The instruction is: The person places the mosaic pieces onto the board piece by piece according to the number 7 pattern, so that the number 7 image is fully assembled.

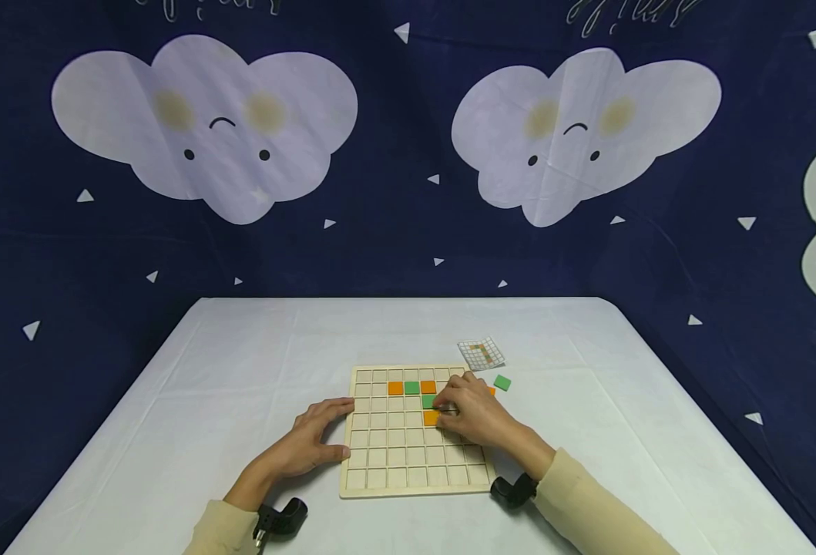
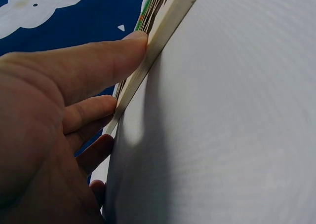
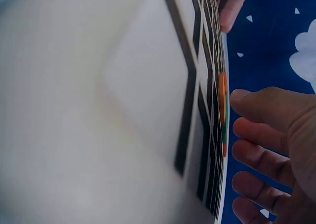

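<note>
A pale wooden grid board lies on the table. My left hand rests at its left edge, thumb and fingertips against the side; the left wrist view shows the thumb at the rim. Over the board's upper right, my right hand has its fingertips right at a green tile and an orange tile. In the right wrist view its thumb and fingers stand apart with nothing visible between them. An orange tile, a green tile and another orange tile form a row above.
Beyond the board's upper right corner lies a small pattern card. A loose green tile is on the white table near my right hand, and an orange tile is mostly hidden behind that hand. A dark blue cloud-print curtain hangs behind.
</note>
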Motion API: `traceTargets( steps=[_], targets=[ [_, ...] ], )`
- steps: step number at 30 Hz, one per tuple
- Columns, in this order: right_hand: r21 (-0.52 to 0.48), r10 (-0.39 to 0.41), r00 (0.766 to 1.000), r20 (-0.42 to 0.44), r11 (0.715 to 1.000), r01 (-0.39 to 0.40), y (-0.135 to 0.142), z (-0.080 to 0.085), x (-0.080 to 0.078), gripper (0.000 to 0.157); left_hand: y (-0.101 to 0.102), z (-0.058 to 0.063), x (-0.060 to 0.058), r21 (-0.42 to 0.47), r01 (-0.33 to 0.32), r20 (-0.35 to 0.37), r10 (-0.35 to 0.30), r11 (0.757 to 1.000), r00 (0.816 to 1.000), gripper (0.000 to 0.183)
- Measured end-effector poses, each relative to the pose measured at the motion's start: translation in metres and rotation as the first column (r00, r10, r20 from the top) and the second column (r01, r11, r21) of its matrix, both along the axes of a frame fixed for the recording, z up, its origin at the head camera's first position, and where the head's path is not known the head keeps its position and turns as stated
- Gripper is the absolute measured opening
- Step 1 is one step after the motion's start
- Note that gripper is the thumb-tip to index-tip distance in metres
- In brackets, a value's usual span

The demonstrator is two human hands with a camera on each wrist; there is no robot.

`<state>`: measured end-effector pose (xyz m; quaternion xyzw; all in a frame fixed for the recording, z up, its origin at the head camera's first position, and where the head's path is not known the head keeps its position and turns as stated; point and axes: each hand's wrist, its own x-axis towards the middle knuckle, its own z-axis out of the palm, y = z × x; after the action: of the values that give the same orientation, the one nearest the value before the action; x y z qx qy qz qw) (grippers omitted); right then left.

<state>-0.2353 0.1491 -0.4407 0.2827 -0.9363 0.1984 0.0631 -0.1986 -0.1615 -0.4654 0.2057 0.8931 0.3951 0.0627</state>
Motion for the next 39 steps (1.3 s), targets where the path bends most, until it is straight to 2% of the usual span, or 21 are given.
traceTargets(
  steps=[8,16,29,39],
  targets=[
    [0.001,-0.028,0.997,-0.068,1.0,0.028,0.007,0.003,-0.004,0.023,0.0,0.0,0.001,0.01,-0.003,0.002,0.003,1.0,1.0,0.069],
    [-0.045,-0.082,0.997,-0.015,0.996,0.082,0.016,0.009,-0.007,0.025,0.0,0.001,0.001,-0.008,-0.002,0.0,0.002,1.0,1.0,0.069],
    [-0.071,-0.136,0.99,-0.023,0.988,0.134,0.034,0.013,-0.012,0.026,-0.001,0.0,0.001,0.001,0.009,-0.011,-0.009,1.0,1.0,0.069],
    [-0.073,-0.179,0.982,-0.063,0.982,0.174,0.051,0.007,-0.02,0.027,-0.002,0.0,-0.001,0.003,0.021,-0.02,-0.021,1.0,1.0,0.07]
  ],
)
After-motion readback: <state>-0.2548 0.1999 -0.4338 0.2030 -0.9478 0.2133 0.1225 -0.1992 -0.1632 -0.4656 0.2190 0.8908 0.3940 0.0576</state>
